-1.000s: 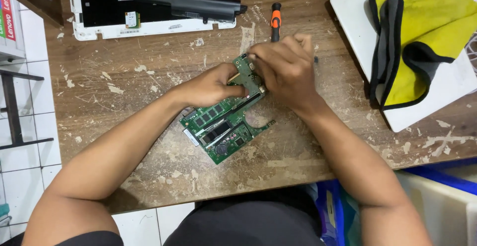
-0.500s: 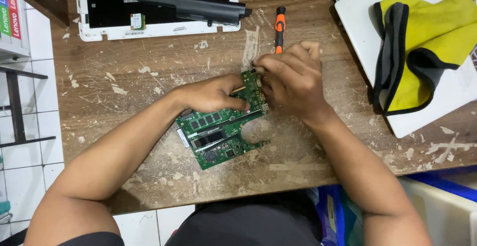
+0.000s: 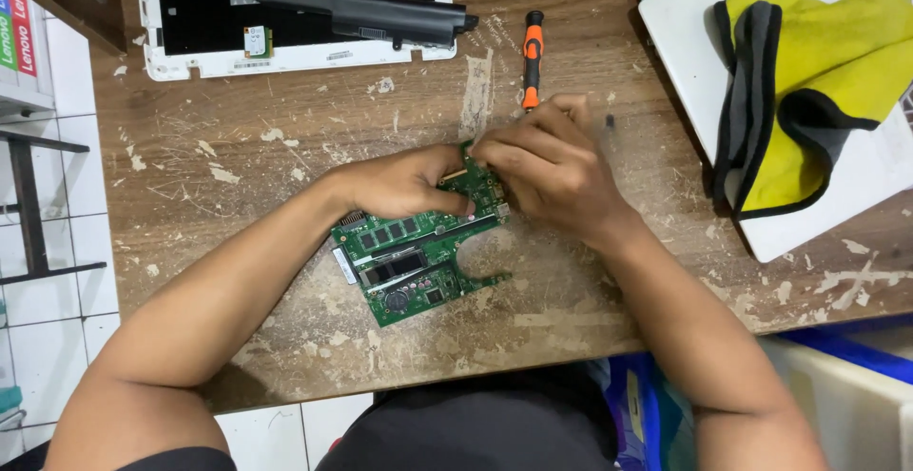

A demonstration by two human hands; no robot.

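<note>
Counter (image 3: 285, 148): worn wooden top, scarred and flecked with pale chips and scrapes. It carries everything, and the work sits at its middle, close to the person's body, where both forearms can rest on the wood.

Opened laptop chassis (image 3: 190, 57): white shell, inside facing up, pushed to the far edge, well apart from the hands. A long black battery pack (image 3: 366, 17) lies across it, seemingly parked out of the way.

White laptop lid (image 3: 761, 205): on the right side of the counter, lying flat. A yellow-and-grey cloth (image 3: 818, 81) is bunched on top of it, likely kept there for wiping.

Green motherboard (image 3: 418, 262): flat on the counter between the two forearms, component side up, turned at an angle so its far corner points toward the hands. Memory sticks and a round coin cell show on the near half.

Left hand (image 3: 404, 184): laid palm-down over the board's far end, fingers curled onto its edge. Its grip reads as a pinning hold, pressing the board down so it does not slide.

Right hand (image 3: 552, 172): meets the left at the same corner, fingers bunched tight over the board's top edge. Its grip is closed down on something small there; what exactly it pinches is hidden under the fingers.

Orange-and-black screwdriver (image 3: 533, 53): lies loose on the counter just beyond the right hand's knuckles, within easy reach, held by neither hand.
</note>
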